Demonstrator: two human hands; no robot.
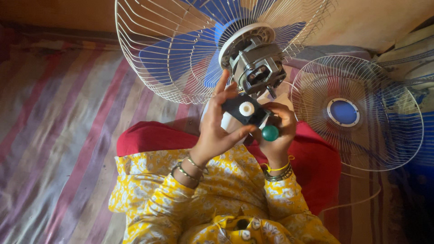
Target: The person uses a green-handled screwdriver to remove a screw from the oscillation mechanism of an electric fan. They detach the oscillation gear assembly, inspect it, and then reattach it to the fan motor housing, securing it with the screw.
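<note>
Left grip (217, 131) pinches the black gear plate (244, 110); right grip (281, 126) closes around a green-capped screwdriver (270, 133).

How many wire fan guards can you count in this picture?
2. One guard sits around the blue blades behind the motor, top centre; the other guard lies flat at the right. More may be hidden.
</note>
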